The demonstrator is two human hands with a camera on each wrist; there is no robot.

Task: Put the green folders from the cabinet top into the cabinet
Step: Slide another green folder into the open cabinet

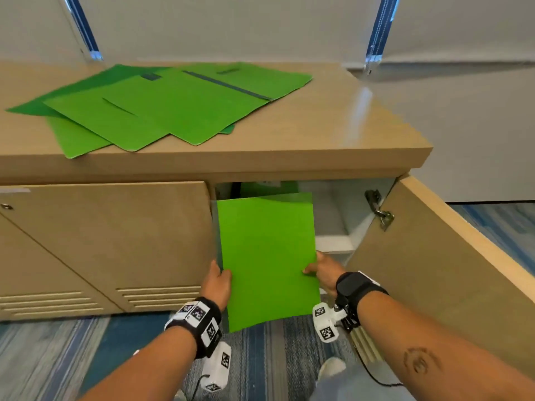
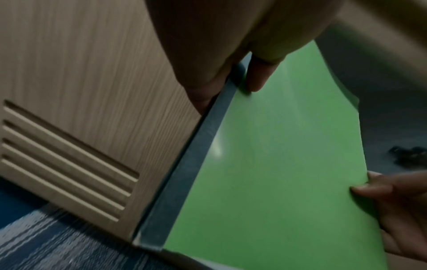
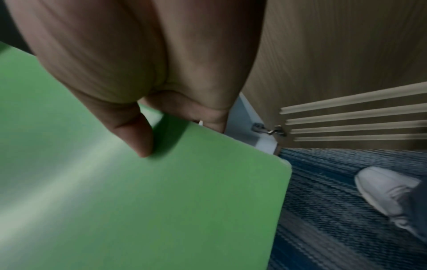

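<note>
A green folder (image 1: 269, 261) is held flat in front of the open cabinet compartment (image 1: 333, 215), its far edge at the opening. My left hand (image 1: 217, 280) pinches its left edge, thumb on top; the left wrist view shows the thumb (image 2: 256, 76) on the folder (image 2: 277, 173) by its grey spine. My right hand (image 1: 321, 270) pinches the right edge, with its thumb (image 3: 141, 135) pressed on the green cover (image 3: 161, 201). Several more green folders (image 1: 162, 108) lie spread on the cabinet top (image 1: 333, 125). Something green (image 1: 269, 186) shows deep inside the compartment.
The right cabinet door (image 1: 434, 270) stands swung open beside my right arm, hinge (image 1: 379, 209) showing. The left door (image 1: 110, 241) with vent slots is closed. Blue striped carpet (image 1: 72, 357) covers the floor, and my white shoe (image 3: 388, 191) is near the open door.
</note>
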